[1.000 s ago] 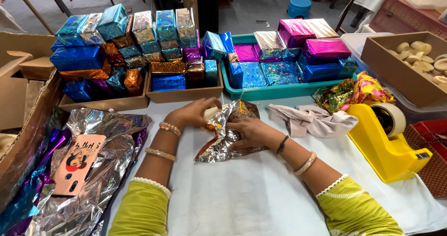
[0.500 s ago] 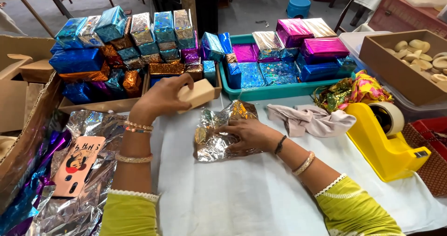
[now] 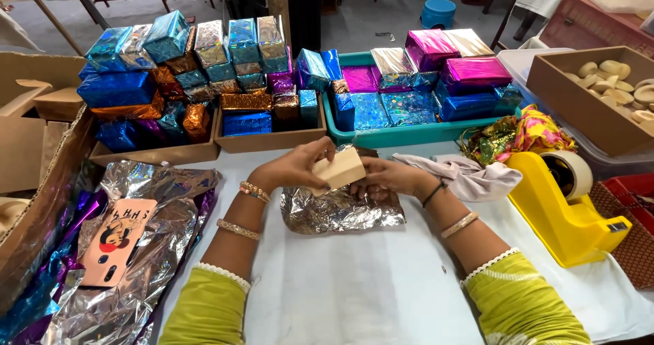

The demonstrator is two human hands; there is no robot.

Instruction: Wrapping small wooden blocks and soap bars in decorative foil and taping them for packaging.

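My left hand (image 3: 289,171) grips a small pale wooden block (image 3: 338,169) and holds it just above a crumpled sheet of silver foil wrap (image 3: 340,211) on the white table cover. My right hand (image 3: 388,177) touches the block's right end, its fingers resting over the far edge of the foil. The foil lies flat and open under both hands. Both wrists wear bangles, and the sleeves are yellow-green.
Cardboard trays (image 3: 272,140) and a teal tray (image 3: 402,136) full of foil-wrapped blocks stand behind. A yellow tape dispenser (image 3: 565,209) sits at right, near a grey cloth (image 3: 470,175) and a box of bare wooden pieces (image 3: 599,93). Loose foil sheets and a phone (image 3: 116,239) lie at left.
My left hand lifted off the foil, picked up a bare wooden block from the left, and brought it down over the foil, where my right hand now meets it.
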